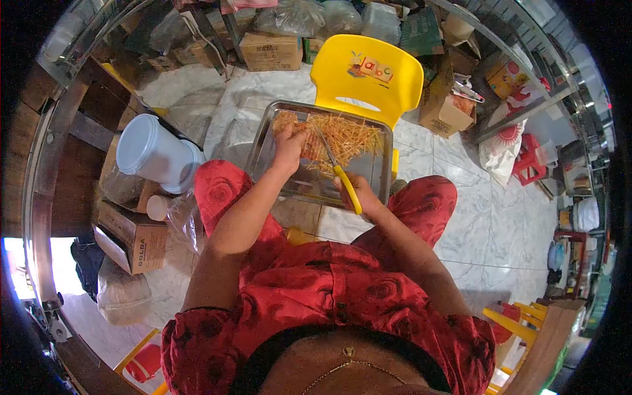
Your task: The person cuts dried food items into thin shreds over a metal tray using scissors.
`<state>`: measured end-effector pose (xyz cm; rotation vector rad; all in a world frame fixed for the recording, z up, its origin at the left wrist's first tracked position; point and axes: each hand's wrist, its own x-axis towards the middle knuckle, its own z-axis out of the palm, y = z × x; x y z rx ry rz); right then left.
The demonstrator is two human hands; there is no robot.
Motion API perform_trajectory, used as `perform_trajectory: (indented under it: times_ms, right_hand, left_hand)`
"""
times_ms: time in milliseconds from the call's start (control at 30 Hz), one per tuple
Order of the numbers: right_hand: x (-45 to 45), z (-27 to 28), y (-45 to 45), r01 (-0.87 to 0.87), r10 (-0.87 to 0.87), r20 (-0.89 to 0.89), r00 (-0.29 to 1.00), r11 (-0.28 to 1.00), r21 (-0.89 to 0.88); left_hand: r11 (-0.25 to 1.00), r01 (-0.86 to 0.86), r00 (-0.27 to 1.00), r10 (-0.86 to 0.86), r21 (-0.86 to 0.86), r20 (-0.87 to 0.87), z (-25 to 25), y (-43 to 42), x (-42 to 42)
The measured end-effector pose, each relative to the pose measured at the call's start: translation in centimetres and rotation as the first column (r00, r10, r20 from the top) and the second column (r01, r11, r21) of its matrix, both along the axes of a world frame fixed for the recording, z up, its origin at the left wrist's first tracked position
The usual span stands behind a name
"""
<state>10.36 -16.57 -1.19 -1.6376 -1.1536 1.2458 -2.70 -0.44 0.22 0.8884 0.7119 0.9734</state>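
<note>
A rectangular metal tray [268, 158] holds a heap of thin orange-brown strips [352, 139], which look like dried food. My left hand [288, 150] is closed over the tray's left part, its fingers pinched on some of the orange-brown strips. In my right hand [368, 196], at the tray's near right corner, is a pair of scissors [347, 184] with yellow handles. The blades point up and left across the heap toward my left fingers. Whether the blades touch a strip I cannot tell.
The tray rests at the front of a yellow child's chair [368, 72], between my knees. To the left are a white bucket [141, 148] and a cardboard box [135, 240]. Boxes and bags line the back, including a carton [270, 52]. A red stool [526, 158] stands right.
</note>
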Motion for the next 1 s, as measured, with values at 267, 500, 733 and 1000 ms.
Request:
perform_trajectory:
  times_ms: [267, 500, 733, 1000]
  right_hand:
    - [-0.2, -0.4, 0.2, 0.022, -0.017, -0.062, 0.998, 0.996, 0.086]
    - [-1.1, 2.3, -0.4, 0.103, -0.121, -0.263, 0.957, 0.991, -0.082]
    - [-0.9, -0.6, 0.4, 0.067, -0.055, -0.053, 0.997, 0.967, 0.244]
    - [-1.4, 2.0, -0.6, -0.115, 0.121, -0.192, 0.974, 0.993, 0.041]
  left_hand:
    - [0.993, 0.106, 0.994, -0.106, -0.044, -0.019, 0.2, -1.3, 0.2]
    - [0.992, 0.1, 0.995, -0.101, -0.074, -0.016, 0.0, -1.2, 0.1]
    - [0.986, -0.035, 0.994, 0.051, 0.163, -0.093, 0.7, 0.6, -0.4]
    - [0.99, -0.129, 0.991, 0.13, 0.053, -0.01, -0.1, 3.0, -1.2]
